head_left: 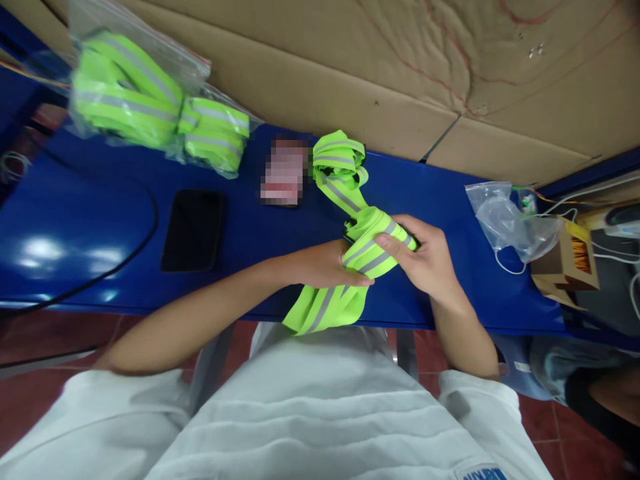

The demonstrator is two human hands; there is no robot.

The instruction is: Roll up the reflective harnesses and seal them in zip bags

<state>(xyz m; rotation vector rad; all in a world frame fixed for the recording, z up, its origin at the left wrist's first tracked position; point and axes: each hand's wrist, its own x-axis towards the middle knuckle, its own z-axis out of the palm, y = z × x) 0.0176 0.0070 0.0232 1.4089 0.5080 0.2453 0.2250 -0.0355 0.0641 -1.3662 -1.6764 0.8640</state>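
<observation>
Both my hands are on a folded neon-yellow reflective strap [373,247] with grey stripes, held just above the front part of the blue table. My left hand [327,265] grips its left end from below, the fingers partly hidden behind the fabric. My right hand [417,253] is closed on the right end, with the thumb pressed on top. A loose strap length [327,310] hangs between my hands and my body, over the table edge. Behind the folded part, a strip runs to a loosely coiled strap bundle [340,163] on the table.
Bagged straps [130,100] lie at the back left. A black phone [193,230] and a blurred-out pinkish item [285,172] rest on the blue table [250,233]. At right are a clear bag [500,217], an open cardboard box [565,260] and cables. Cardboard [350,87] lines the back.
</observation>
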